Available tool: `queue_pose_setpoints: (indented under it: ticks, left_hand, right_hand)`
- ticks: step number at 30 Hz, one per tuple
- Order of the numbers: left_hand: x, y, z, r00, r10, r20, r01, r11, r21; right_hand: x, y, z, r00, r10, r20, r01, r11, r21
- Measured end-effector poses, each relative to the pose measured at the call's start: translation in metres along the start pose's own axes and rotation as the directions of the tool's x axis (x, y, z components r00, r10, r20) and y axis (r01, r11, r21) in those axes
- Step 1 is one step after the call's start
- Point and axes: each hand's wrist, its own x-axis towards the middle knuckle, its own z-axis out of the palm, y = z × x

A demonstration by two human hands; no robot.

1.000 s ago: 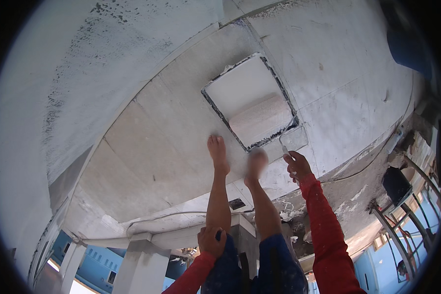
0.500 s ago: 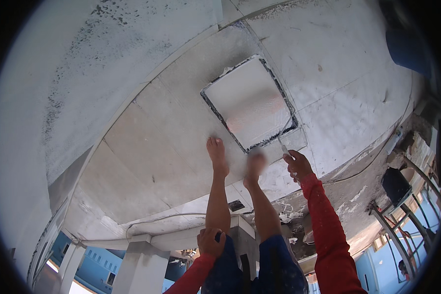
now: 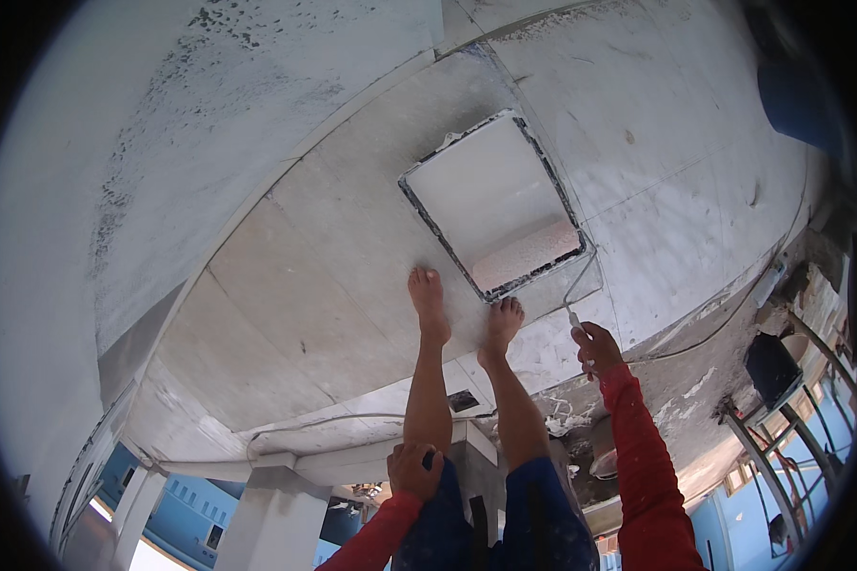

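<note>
Grey flr (image 3: 324,257), tray (image 3: 438,234), roller (image 3: 528,257) in R hand (image 3: 596,348)

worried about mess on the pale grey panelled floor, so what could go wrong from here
The bare right foot has its toes close beside the near corner of the black-rimmed rectangular tray, so a small shift might nudge it or dip toes into the white, paint-like liquid.
The pale, textured cylindrical roller lies at the tray's near end; if the right hand lifts it by its white handle, drips could fall on the floor.
</note>
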Motion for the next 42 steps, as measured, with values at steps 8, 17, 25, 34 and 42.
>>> queue_pose_setpoints:
  ticks: [8, 17, 25, 34, 42]
  left_hand:
    - [0.000, -0.004, -0.002, 1.000, 0.025, 0.015, -0.025, 1.000, 0.016]
    - [0.001, -0.008, -0.002, 1.000, 0.004, 0.016, -0.004, 1.000, -0.011]
    - [0.002, -0.010, -0.004, 1.000, 0.029, -0.003, -0.029, 0.999, -0.046]
    - [0.000, -0.014, 0.000, 0.999, 0.045, -0.001, -0.045, 0.999, -0.011]
    - [-0.001, -0.012, 0.000, 1.000, 0.022, -0.011, -0.022, 0.999, -0.029]
  right_hand:
    - [0.009, -0.064, 0.013, 0.991, -0.136, 0.014, 0.135, 0.990, 0.047]
    - [0.000, 0.010, -0.001, 0.998, -0.061, -0.023, 0.060, 0.998, -0.006]
    - [-0.005, -0.032, 0.003, 1.000, -0.023, -0.013, 0.024, 0.999, 0.038]
    - [0.009, -0.036, 0.009, 0.999, -0.040, 0.026, 0.039, 0.999, 0.037]
    - [-0.005, -0.012, -0.003, 0.999, -0.028, 0.042, 0.027, 0.999, 0.033]
